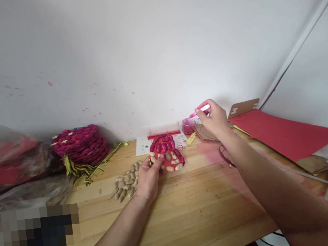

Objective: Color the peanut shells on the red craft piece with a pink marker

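My left hand (150,178) grips the lower left edge of a red gourd-shaped card (164,157) covered with peanuts. Its upper part carries magenta-painted peanuts; many of those on the lower part are still plain tan. In my right hand (216,118) is a white-handled paintbrush (205,108), its pink end close to the rim of a small clear cup (188,128) of magenta paint. Whether the brush tip touches the cup, I cannot tell. Loose peanuts (126,182) lie in a pile left of my left hand.
Stacked magenta peanut pieces (80,146) with yellow-green cords stand at the left, beside plastic bags (11,160). Behind the card lies a white sheet (141,146). Brown cardboard (206,133) and large red sheets (289,130) are on the right. A white wall (144,54) rises behind the table.
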The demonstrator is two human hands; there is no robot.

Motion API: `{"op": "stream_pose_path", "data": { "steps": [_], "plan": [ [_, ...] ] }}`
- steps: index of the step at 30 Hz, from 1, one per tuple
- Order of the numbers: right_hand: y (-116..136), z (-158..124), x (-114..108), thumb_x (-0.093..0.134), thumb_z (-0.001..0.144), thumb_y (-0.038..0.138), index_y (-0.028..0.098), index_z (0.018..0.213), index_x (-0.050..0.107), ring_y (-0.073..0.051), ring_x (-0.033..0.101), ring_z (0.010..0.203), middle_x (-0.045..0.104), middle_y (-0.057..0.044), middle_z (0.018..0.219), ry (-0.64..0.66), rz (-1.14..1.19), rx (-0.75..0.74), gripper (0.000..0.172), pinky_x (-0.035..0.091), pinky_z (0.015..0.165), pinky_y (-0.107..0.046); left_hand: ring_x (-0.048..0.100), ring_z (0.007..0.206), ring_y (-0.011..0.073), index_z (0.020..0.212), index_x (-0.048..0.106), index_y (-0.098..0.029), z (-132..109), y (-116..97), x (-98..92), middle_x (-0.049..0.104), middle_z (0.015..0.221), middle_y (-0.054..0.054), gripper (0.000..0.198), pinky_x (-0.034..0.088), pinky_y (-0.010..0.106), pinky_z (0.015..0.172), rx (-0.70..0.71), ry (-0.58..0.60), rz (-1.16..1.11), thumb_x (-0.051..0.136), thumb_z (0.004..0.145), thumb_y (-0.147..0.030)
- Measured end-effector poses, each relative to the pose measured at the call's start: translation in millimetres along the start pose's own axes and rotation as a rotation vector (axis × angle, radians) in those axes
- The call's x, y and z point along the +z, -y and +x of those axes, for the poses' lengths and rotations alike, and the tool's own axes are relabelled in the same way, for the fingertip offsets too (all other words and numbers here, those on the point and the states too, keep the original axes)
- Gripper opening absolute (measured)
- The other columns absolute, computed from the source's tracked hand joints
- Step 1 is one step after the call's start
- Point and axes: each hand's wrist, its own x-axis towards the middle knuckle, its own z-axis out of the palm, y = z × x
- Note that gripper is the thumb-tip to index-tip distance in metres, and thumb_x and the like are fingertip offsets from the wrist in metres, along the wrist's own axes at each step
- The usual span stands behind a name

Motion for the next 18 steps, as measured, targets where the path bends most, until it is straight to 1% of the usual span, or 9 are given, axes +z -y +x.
{"op": "stream_pose_path", "data": {
  "steps": [2, 3, 5, 9, 13, 18],
  "plan": [
    [-11, 26, 10, 0.056, 0.099, 0.035, 0.021, 0.107, 0.067, -0.020, 0.069, 0.083, 0.078, -0.006, 0.096, 0.161, -0.263, 0.054, 0.020, 0.047, 0.074, -0.029, 0.078, 0.080, 0.0235, 0.099, 0.078, -0.014, 1, 0, -0.7, 0.082, 0.089, 0.010, 0.055, 0.061, 0.034, 0.081, -0.005, -0.008, -0.003, 0.098, 0.061, -0.047],
    [-16, 37, 16, 0.057, 0.098, 0.034, 0.020, 0.108, 0.069, -0.021, 0.069, 0.088, 0.079, -0.008, 0.100, 0.209, -0.310, 0.066, 0.020, 0.047, 0.076, -0.029, 0.078, 0.081, 0.0237, 0.099, 0.078, -0.014, 1, 1, -1.0, 0.082, 0.090, 0.010, 0.054, 0.061, 0.035, 0.081, -0.005, -0.006, -0.004, 0.098, 0.061, -0.047],
    [-24, 52, 31, 0.064, 0.095, 0.034, 0.019, 0.102, 0.072, -0.023, 0.070, 0.094, 0.079, -0.010, 0.104, 0.291, -0.370, 0.077, 0.019, 0.047, 0.078, -0.029, 0.078, 0.081, 0.0239, 0.099, 0.078, -0.014, 2, 1, -1.5, 0.082, 0.090, 0.010, 0.053, 0.061, 0.035, 0.082, 0.002, 0.002, -0.008, 0.098, 0.062, -0.045],
    [-32, 66, 56, 0.075, 0.086, 0.036, 0.019, 0.098, 0.077, -0.027, 0.070, 0.104, 0.079, -0.013, 0.108, 0.442, -0.473, 0.103, 0.021, 0.048, 0.080, -0.031, 0.077, 0.079, 0.0228, 0.098, 0.078, -0.014, 4, -1, -2.2, 0.082, 0.090, 0.010, 0.052, 0.060, 0.034, 0.082, 0.004, -0.010, -0.009, 0.099, 0.062, -0.044],
    [-30, 71, 72, 0.079, 0.082, 0.038, 0.021, 0.097, 0.079, -0.034, 0.069, 0.113, 0.078, -0.016, 0.111, 0.535, -0.557, 0.160, 0.023, 0.050, 0.086, -0.037, 0.077, 0.082, 0.0230, 0.099, 0.079, -0.014, 4, -4, -2.0, 0.082, 0.091, 0.010, 0.056, 0.060, 0.035, 0.086, 0.010, -0.026, 0.022, 0.098, 0.061, -0.049],
    [-25, 75, 75, 0.076, 0.083, 0.045, 0.022, 0.099, 0.080, -0.036, 0.067, 0.119, 0.077, -0.016, 0.112, 0.573, -0.600, 0.164, 0.029, 0.049, 0.095, -0.043, 0.077, 0.080, 0.0236, 0.099, 0.079, -0.013, 5, -5, -2.0, 0.082, 0.091, 0.011, 0.062, 0.060, 0.036, 0.084, 0.003, -0.035, 0.030, 0.097, 0.059, -0.056]
  ]
}}
